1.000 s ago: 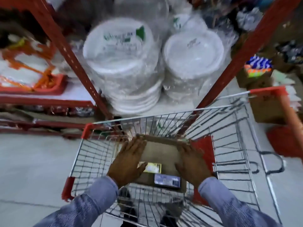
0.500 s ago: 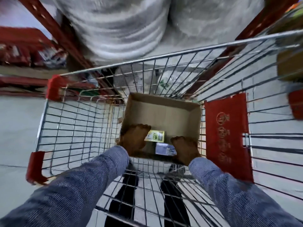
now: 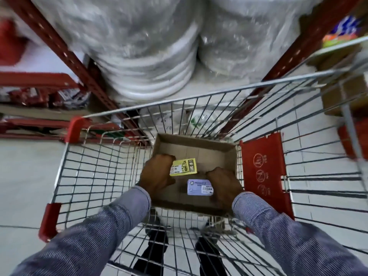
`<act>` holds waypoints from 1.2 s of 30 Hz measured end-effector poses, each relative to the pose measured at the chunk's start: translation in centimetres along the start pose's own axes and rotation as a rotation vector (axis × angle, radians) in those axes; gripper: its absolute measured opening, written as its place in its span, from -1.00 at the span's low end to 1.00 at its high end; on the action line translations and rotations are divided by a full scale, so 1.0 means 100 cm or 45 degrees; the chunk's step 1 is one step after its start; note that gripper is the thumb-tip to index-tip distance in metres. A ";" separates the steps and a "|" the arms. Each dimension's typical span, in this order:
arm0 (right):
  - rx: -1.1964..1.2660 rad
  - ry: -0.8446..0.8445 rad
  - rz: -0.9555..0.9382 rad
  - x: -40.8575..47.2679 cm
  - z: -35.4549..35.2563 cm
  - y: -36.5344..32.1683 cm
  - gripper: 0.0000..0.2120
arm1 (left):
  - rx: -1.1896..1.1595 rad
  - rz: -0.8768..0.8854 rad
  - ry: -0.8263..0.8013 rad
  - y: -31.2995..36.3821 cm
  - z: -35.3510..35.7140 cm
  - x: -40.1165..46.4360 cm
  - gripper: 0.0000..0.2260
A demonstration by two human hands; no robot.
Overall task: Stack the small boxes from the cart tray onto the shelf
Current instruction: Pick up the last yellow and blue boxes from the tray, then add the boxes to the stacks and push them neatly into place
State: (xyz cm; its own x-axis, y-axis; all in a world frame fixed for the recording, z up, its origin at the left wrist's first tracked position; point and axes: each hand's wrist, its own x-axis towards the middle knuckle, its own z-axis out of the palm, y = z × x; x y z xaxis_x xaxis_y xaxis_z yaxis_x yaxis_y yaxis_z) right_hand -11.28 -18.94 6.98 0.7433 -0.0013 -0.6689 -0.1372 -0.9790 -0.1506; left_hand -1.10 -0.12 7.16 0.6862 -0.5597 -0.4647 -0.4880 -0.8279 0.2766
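An open cardboard tray (image 3: 199, 144) sits in the wire cart (image 3: 95, 176). Two small boxes lie inside it: a yellow box (image 3: 186, 166) and, nearer me, a purple box (image 3: 197, 187). My left hand (image 3: 157, 175) is inside the tray with its fingers closed around the yellow box's left end. My right hand (image 3: 224, 185) is curled over the purple box's right end. The shelf (image 3: 215, 84) with red uprights stands just beyond the cart's front.
Stacks of plastic-wrapped white plates (image 3: 151, 62) fill the shelf level ahead. More plates (image 3: 199, 122) sit on the level below, behind the cart wire. A red flap (image 3: 262, 172) hangs on the cart's right side. Cardboard cartons (image 3: 342, 92) stand at right.
The view has tilted down and closer to the tray. My hands went from the tray's near rim onto the boxes, left around the yellow one, right on the purple one.
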 end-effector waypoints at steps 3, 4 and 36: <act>-0.005 0.084 -0.023 -0.025 -0.061 -0.005 -0.52 | -0.015 -0.022 0.203 0.006 -0.061 -0.025 -0.59; 0.000 0.116 -0.012 -0.036 -0.083 -0.007 -0.52 | -0.031 -0.017 0.270 0.007 -0.085 -0.036 -0.61; -0.188 1.826 0.029 -0.375 -0.572 -0.066 -0.50 | 0.026 0.370 1.593 0.105 -0.620 -0.238 -0.44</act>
State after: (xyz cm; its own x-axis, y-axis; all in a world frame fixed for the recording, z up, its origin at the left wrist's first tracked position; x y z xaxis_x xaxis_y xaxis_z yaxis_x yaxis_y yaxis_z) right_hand -0.78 -24.07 74.69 0.7591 -0.1302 0.6378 -0.1563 -0.9876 -0.0155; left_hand 10.90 2.21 73.22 0.5852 -0.3817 0.7154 -0.7050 -0.6754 0.2163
